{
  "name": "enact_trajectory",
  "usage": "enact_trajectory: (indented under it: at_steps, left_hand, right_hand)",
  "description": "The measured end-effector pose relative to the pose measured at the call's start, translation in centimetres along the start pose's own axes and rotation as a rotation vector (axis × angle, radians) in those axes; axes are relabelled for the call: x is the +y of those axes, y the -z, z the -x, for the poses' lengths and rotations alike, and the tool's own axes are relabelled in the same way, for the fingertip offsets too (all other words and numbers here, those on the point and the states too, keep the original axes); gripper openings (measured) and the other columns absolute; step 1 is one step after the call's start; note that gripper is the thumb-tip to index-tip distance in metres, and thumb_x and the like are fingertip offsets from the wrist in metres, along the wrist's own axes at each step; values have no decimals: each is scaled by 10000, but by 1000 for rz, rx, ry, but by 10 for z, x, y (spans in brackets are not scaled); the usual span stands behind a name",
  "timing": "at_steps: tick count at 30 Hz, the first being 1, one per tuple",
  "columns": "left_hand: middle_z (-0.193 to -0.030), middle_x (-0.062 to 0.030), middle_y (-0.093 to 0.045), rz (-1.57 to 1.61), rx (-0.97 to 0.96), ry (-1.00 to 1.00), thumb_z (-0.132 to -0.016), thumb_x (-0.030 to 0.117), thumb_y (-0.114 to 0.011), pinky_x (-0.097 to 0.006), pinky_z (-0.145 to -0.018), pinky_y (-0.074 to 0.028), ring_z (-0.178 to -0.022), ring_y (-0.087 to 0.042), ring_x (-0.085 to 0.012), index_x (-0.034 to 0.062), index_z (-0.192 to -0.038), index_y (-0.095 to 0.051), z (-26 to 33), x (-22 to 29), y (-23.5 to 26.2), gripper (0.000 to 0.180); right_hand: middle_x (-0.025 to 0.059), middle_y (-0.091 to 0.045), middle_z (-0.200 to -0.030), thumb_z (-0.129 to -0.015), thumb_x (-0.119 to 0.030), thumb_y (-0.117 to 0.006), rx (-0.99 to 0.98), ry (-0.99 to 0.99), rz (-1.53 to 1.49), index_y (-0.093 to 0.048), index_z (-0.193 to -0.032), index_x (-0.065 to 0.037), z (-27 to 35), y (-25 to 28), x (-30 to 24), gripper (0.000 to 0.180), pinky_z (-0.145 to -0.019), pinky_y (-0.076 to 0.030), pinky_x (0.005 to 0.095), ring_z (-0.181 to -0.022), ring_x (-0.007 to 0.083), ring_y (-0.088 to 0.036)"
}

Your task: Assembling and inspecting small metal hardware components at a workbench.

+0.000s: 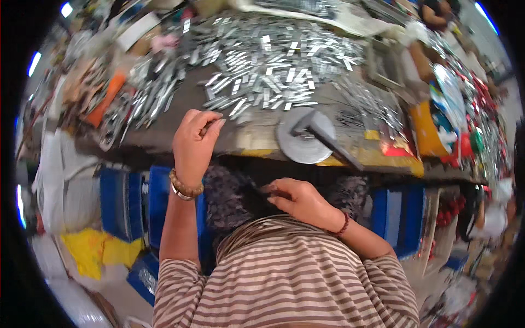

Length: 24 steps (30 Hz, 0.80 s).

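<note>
My left hand (196, 143) is raised over the front edge of the workbench (191, 90), its fingers bent in toward the thumb. Anything between those fingertips is too small to make out. Low over my lap, my right hand (307, 203) has its thumb and fingers drawn together, and what they may hold is lost against the dark cloth. A hammer (322, 134) lies across a round metal disc (298, 146) at the bench's front edge, apart from both hands. Beyond my left hand spreads a heap of small flat metal strips (268, 71).
Thin metal pieces (366, 104) lie to the right of the heap, near a yellow container (429, 128). An orange object (108, 98) sits among clutter on the left. Blue bins (119, 202) stand below the bench on both sides, with yellow sheeting (98, 251) on the left.
</note>
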<state>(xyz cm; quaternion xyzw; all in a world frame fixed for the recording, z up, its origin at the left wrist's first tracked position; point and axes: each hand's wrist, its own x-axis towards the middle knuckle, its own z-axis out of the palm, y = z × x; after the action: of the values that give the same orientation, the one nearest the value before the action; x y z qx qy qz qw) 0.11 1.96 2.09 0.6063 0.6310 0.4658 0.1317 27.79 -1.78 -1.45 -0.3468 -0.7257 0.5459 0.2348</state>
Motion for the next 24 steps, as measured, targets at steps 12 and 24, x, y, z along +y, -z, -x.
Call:
enact_trajectory:
  at_steps: [12,24]
  left_hand:
    - [-917,-71,-661,-263,-204,20,-864,159,-788,-389,-757,-537,-845,-677,-262,45,-930,-711,-22,15,-39,153]
    - [-947,-93,-690,-139,-350,-295,-849,115,-791,-418,-806,-529,-932,-654,-312,51,-958,-723,18,55,-70,144]
  right_hand:
    - [154,-725,-989,-868,-85,-734,747,-80,572,-699,-1132,-35,6,156,5,270,-768,-568,411,-890,317,-719]
    - [147,-704,-956,-831,-38,-677,733,-148,874,-652,-1127,-49,-13,183,29,297,-783,-555,468,-896,370,-697]
